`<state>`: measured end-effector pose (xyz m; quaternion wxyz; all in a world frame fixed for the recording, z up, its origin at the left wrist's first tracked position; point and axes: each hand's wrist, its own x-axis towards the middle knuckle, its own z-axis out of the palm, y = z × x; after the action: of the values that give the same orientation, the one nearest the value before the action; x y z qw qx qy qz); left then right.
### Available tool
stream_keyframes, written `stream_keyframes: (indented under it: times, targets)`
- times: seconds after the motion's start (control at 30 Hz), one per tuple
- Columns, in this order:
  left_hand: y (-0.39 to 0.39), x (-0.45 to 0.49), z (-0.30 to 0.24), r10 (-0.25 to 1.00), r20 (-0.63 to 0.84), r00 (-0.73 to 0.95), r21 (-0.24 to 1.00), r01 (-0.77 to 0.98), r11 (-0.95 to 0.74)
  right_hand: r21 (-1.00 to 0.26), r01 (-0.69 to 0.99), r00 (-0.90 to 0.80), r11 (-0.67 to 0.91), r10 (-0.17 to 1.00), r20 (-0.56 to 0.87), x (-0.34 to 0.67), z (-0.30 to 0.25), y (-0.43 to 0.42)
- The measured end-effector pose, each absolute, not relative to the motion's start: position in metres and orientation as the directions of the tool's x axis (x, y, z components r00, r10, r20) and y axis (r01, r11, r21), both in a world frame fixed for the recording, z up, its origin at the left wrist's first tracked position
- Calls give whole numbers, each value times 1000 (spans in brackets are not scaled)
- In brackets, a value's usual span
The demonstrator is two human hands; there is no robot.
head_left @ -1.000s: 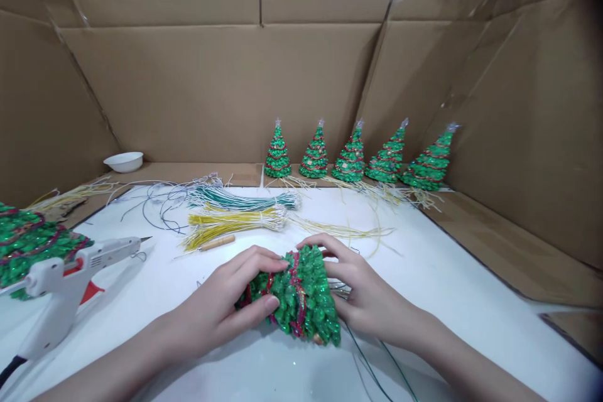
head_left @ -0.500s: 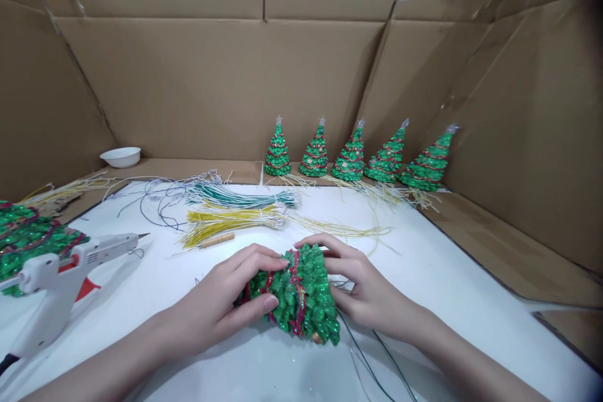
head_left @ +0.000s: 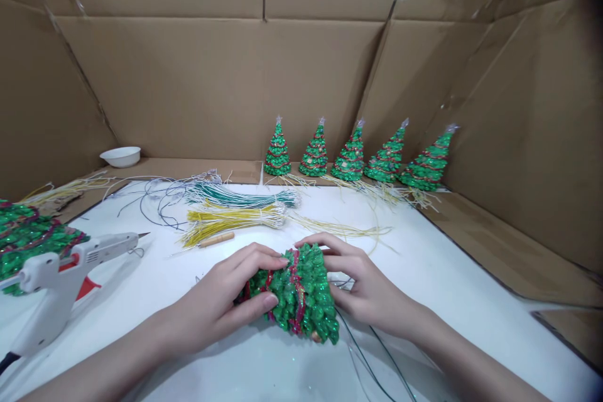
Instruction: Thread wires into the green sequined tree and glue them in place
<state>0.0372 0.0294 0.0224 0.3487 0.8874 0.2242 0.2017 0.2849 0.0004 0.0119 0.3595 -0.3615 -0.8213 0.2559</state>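
Observation:
A green glittery Christmas tree figurine (head_left: 306, 295) with red garlands lies on its side, its wide base turned to the right. My left hand (head_left: 245, 282) is closed around the narrow end, thumb in front and fingers over the top. At the base, my right hand (head_left: 358, 276) curls its fingers against the rim; the fingertips are hidden behind the tree. Thin dark green wires (head_left: 370, 364) run from under the right hand toward the front edge.
A white glue gun (head_left: 61, 282) stands at left before another tree (head_left: 32, 239). Wire bundles, green (head_left: 235, 195) and yellow (head_left: 230, 220), lie ahead with a wooden-handled tool (head_left: 217, 240). Several finished trees (head_left: 348, 157) line the cardboard wall. A white bowl (head_left: 121, 157) sits back left.
Both hands keep almost the same hold. The tree's base has shifted very slightly, and the wires by the right hand have moved a little.

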Motion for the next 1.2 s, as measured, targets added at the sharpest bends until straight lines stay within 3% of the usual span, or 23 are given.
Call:
stream_keyframes:
  times: [1.2]
  targets:
    - [29, 37, 24, 546, 204, 813, 698, 270, -663, -673, 433, -485, 600, 784, 387, 286, 13, -2]
